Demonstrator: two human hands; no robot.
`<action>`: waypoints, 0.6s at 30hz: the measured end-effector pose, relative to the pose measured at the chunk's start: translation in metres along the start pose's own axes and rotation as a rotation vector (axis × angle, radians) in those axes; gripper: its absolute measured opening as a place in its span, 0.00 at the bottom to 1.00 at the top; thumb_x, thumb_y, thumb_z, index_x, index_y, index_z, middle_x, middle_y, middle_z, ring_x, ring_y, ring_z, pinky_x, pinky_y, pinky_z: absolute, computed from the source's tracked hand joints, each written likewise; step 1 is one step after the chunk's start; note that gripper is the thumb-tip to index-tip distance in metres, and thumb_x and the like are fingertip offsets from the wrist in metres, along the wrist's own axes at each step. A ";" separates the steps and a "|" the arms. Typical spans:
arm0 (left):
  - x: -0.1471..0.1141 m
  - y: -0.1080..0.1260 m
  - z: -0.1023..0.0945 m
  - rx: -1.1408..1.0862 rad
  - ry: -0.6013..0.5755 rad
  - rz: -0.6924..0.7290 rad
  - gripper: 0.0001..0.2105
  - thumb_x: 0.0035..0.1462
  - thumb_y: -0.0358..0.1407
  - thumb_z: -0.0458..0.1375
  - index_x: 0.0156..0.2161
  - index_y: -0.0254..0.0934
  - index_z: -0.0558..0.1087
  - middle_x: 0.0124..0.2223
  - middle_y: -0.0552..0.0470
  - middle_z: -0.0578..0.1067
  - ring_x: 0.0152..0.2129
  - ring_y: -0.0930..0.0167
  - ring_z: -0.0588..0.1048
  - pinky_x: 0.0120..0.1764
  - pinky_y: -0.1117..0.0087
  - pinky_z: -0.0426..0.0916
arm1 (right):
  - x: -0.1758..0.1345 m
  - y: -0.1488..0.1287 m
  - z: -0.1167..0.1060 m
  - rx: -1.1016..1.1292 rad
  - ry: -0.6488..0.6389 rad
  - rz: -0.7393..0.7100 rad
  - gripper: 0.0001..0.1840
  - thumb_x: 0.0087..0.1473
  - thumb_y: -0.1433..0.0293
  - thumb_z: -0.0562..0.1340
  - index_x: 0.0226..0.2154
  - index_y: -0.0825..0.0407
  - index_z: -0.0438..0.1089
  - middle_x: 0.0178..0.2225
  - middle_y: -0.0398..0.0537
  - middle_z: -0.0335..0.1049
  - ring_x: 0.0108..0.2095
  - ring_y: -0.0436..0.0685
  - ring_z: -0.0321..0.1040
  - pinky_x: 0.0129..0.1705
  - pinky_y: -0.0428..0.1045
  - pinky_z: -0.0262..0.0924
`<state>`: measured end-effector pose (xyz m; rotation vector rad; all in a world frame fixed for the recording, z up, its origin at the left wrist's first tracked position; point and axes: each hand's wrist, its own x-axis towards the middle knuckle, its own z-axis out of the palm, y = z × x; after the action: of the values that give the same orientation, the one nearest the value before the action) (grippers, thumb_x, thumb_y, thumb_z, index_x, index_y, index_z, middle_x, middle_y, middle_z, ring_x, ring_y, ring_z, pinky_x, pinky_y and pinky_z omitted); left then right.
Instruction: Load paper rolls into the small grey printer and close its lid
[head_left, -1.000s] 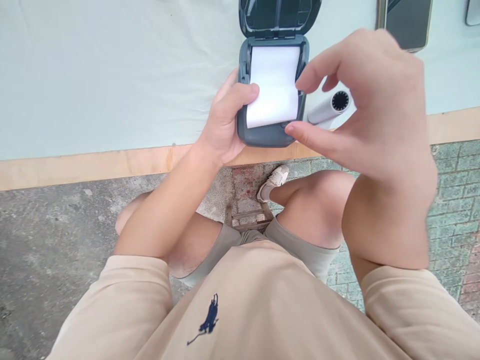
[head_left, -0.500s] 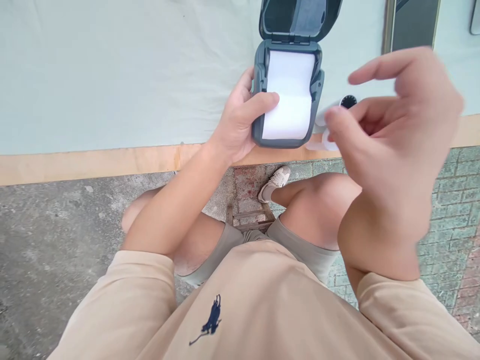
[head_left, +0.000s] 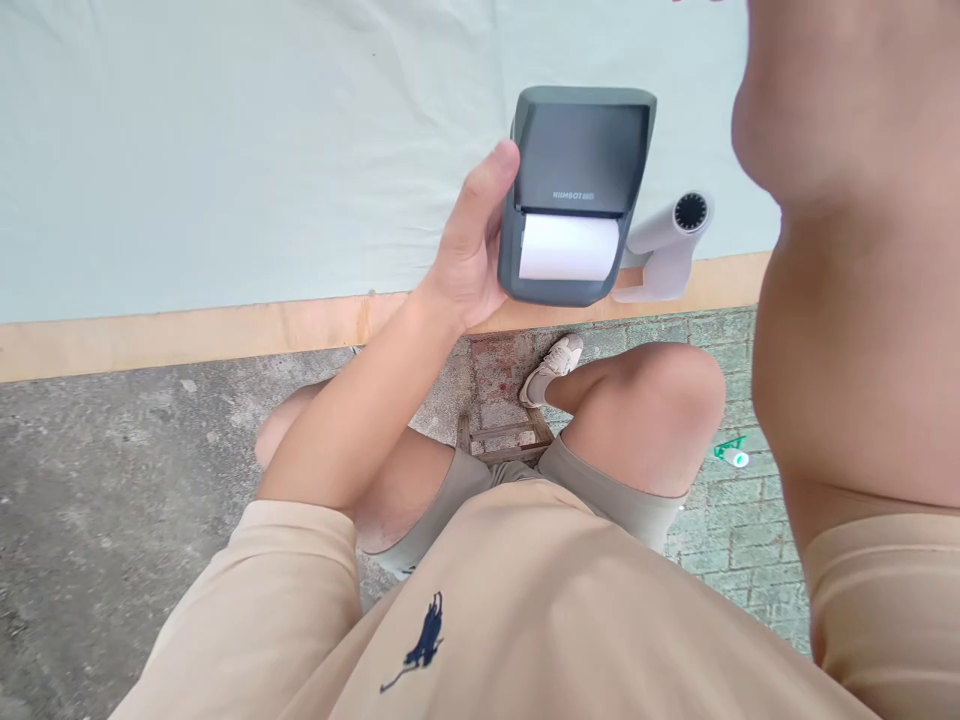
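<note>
My left hand (head_left: pixel 480 235) is wrapped round the left side of a dark grey label printer (head_left: pixel 577 255), which has NIIMBOT lettering on its lid. The lid lies down over the upper part, and a white strip of label paper (head_left: pixel 570 250) shows below it. My right hand (head_left: pixel 855 90) is raised close to the camera at the upper right. Most of its fingers lie beyond the top edge, so what it holds, if anything, is hidden.
A white, tube-shaped device (head_left: pixel 667 235) with a dark round end stands at the table edge, right of the printer. Pale cloth covers the table (head_left: pixel 225 150). A small green-and-white item (head_left: pixel 733 455) lies on the brick floor beside my knee.
The printer's lid has swung down from open to closed, leaving only a strip of paper showing. My right hand has gone up and right, mostly out of view. My left hand's thumb has come off the paper.
</note>
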<state>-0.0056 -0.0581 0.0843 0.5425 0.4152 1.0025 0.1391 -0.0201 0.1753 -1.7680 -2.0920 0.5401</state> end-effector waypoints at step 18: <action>-0.004 -0.012 -0.014 0.140 0.069 0.070 0.05 0.58 0.33 0.57 0.40 0.41 0.72 0.37 0.53 0.74 0.37 0.67 0.77 0.36 0.70 0.70 | 0.001 -0.019 0.044 -0.394 -0.135 0.084 0.31 0.62 0.48 0.40 0.48 0.50 0.66 0.41 0.53 0.71 0.46 0.67 0.67 0.49 0.62 0.57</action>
<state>-0.0077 -0.0633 0.0666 0.6532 0.5331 1.0666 0.1007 -0.0247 0.1463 -2.0913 -2.3512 0.2871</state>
